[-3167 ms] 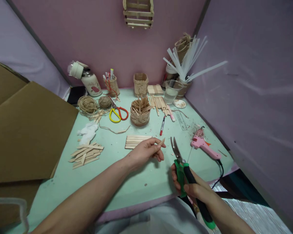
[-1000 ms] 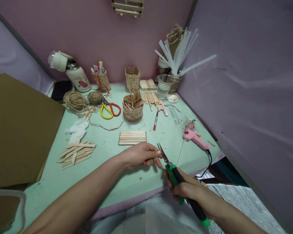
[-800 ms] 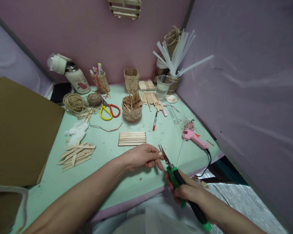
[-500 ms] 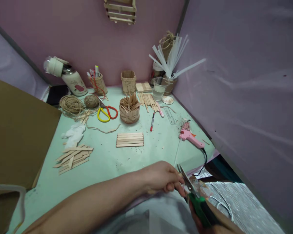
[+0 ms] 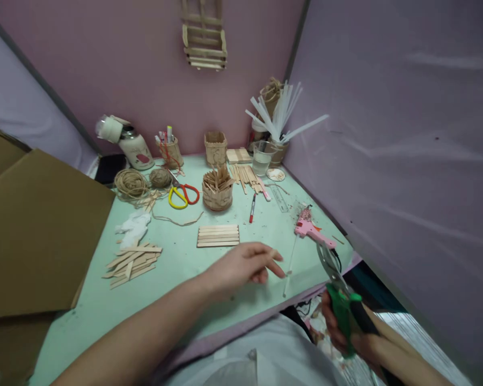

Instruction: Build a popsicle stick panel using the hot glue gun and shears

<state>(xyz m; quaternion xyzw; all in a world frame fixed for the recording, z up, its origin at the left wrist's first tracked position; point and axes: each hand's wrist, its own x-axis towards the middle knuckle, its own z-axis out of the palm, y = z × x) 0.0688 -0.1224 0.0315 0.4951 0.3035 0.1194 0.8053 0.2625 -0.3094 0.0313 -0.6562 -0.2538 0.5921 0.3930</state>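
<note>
My left hand [image 5: 247,268] hovers over the front of the table with its fingers loosely stretched and apart. Just off its fingertips is a tiny pale piece [image 5: 288,273], too small to name, close to the thin glue stick [image 5: 292,254] that sticks out of the pink glue gun [image 5: 306,228]. Off the table's right front edge, my right hand [image 5: 366,346] is wrapped round green-and-black scissors [image 5: 340,305], blades pointing up. A flat panel of craft sticks [image 5: 218,236] lies beyond my left hand.
Loose craft sticks [image 5: 132,262] lie at left beside white tissue [image 5: 134,228]. Further back are a woven pot of sticks [image 5: 217,195], yellow-and-red scissors [image 5: 179,198], twine [image 5: 131,184], a marker [image 5: 253,208] and a cup of liquid [image 5: 261,161]. Cardboard [image 5: 44,230] stands at left.
My left hand has moved up and left onto the table, its fingers opening away from the blades. My right hand has drawn the scissors to the right. The view has tilted up.
</note>
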